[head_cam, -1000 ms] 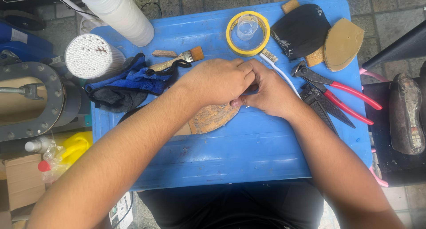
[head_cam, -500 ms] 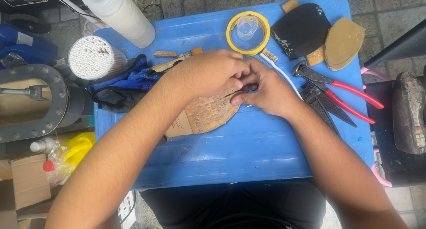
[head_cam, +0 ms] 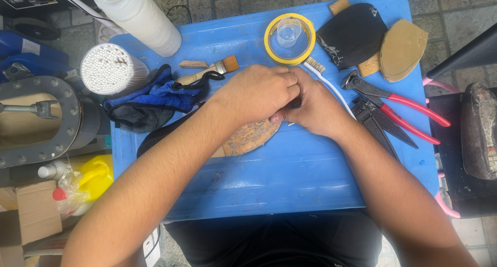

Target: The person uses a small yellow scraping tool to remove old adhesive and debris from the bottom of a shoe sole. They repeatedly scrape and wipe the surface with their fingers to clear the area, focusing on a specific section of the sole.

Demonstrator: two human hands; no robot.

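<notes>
A worn brown shoe sole [head_cam: 250,136] lies on the blue plastic table [head_cam: 290,179], its toe end under my hands. My left hand [head_cam: 256,93] presses down on the sole with fingers curled. My right hand [head_cam: 316,106] sits against the left, fingers closed around a small dark tool whose thin tip shows beside the sole's edge. What kind of tool it is stays hidden by the fingers.
Red-handled pincers [head_cam: 393,98] and black pliers [head_cam: 380,124] lie right of my hands. A white toothbrush [head_cam: 326,80], yellow tape roll [head_cam: 289,38] with a clear cup, black sole [head_cam: 352,34], tan insole [head_cam: 403,49], paintbrush [head_cam: 207,73], blue glove [head_cam: 155,96] and white bottle [head_cam: 137,16] surround them.
Both hands have shifted slightly up and to the right over the sole. The sole's visible part has turned a little under my left hand.
</notes>
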